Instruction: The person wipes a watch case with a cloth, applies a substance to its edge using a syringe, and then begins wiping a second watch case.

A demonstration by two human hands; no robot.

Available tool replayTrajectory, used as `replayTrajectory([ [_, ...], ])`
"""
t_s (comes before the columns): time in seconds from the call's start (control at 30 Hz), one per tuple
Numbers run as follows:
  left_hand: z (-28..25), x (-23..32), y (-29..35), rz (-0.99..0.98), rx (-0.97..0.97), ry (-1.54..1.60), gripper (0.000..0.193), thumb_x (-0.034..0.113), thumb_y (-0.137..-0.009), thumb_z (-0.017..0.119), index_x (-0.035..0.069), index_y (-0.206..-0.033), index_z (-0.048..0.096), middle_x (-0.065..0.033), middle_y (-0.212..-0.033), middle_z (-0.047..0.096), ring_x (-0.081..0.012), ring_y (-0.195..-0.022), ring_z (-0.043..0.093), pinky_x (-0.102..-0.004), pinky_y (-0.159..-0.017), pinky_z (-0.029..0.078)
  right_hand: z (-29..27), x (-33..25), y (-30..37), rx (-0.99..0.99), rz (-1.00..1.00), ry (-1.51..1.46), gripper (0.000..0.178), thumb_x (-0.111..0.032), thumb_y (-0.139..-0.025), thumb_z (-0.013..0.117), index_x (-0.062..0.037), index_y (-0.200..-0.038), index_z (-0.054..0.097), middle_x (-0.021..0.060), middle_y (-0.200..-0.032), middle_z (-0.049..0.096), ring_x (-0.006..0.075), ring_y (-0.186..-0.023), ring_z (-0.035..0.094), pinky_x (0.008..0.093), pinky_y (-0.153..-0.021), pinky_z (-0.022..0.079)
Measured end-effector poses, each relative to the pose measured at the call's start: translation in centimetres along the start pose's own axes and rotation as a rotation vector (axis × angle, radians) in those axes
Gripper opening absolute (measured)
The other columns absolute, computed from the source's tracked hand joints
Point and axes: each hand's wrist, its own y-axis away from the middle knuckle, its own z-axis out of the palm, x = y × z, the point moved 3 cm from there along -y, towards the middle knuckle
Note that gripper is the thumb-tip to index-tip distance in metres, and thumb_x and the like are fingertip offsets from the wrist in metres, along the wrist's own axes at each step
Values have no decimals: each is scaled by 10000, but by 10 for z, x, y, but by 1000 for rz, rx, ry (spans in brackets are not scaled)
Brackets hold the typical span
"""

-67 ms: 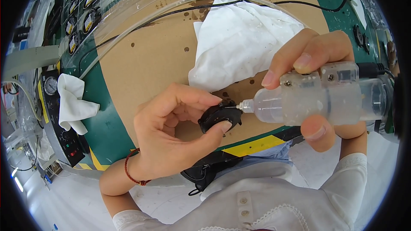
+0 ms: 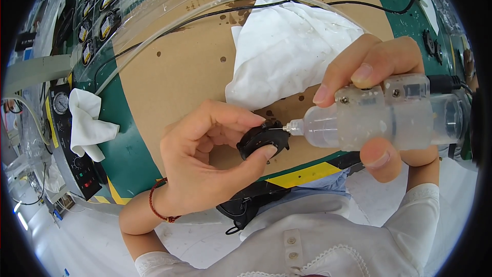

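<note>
Between thumb and fingers, my left hand pinches a small round black watch-case-like part, tilted on edge above the bench. My right hand grips a translucent dispensing syringe lying level, its clamp-like sleeve under my fingers. The syringe's thin needle reaches over the upper rim of the black part; whether it touches the surface I cannot tell. A black fitting and cable join the syringe's rear end at the right. The remaining fingers of my left hand curl behind the part.
A crumpled white cloth lies on brown cardboard just beyond my hands. Black cable and a clear tube cross behind it. At left are a smaller white cloth, a dispenser controller with gauge, and a tray of round parts.
</note>
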Motion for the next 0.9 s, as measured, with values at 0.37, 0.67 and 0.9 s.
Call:
replayTrajectory([
  [0.37,0,0,0,4,-9,3,358,-108,-635,668,-44,-950,512,-74,-871,569,-94,-795,556,-223,-726,453,0,0,0,63,19,-40,525,-322,-691,695,-104,-1032,361,133,-909,527,152,-747,535,251,-706,429],
  [0.67,-1,0,0,2,-26,4,379,-100,-638,673,-38,-970,502,-75,-906,556,-98,-831,549,-226,-752,445,-3,-3,-3,-74,41,48,521,-326,-681,705,-117,-1018,366,125,-908,527,164,-768,537,266,-725,435],
  [0.9,-1,1,1,-33,-5,7,377,-102,-637,669,-37,-968,500,-66,-887,552,-90,-814,541,-217,-743,434,-1,-3,-3,-23,50,-27,512,-312,-685,701,-112,-1015,365,126,-905,523,174,-795,532,286,-743,433],
])
